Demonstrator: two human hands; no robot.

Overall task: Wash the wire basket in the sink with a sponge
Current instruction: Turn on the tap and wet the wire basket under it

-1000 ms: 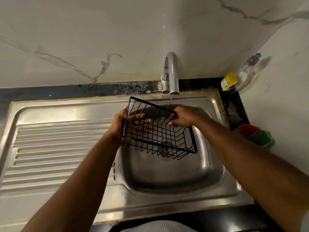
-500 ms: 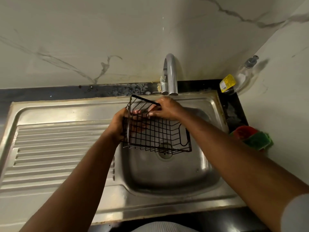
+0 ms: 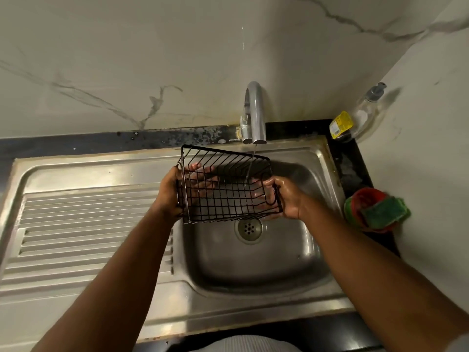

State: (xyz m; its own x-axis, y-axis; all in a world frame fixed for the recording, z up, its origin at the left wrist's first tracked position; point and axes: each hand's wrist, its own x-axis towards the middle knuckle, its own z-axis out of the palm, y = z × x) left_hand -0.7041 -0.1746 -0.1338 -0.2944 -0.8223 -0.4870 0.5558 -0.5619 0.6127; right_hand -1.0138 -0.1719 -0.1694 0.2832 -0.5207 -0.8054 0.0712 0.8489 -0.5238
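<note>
A black wire basket point(image 3: 228, 184) is held tilted above the steel sink point(image 3: 253, 262), under a thin stream of water from the tap point(image 3: 255, 113). My left hand point(image 3: 168, 191) grips the basket's left end, fingers showing through the wires. My right hand point(image 3: 286, 196), wet, grips its right end by the handle loop. A green sponge point(image 3: 380, 212) lies in a red dish point(image 3: 355, 199) on the counter to the right of the sink, apart from both hands.
A ribbed steel draining board point(image 3: 83, 224) lies left of the basin. The drain point(image 3: 250, 228) shows below the basket. A clear soap bottle with a yellow label point(image 3: 360, 118) stands in the back right corner against the marble wall.
My right hand has moved from the basket's top rim to its right end. The basket has turned, and water now runs onto it.
</note>
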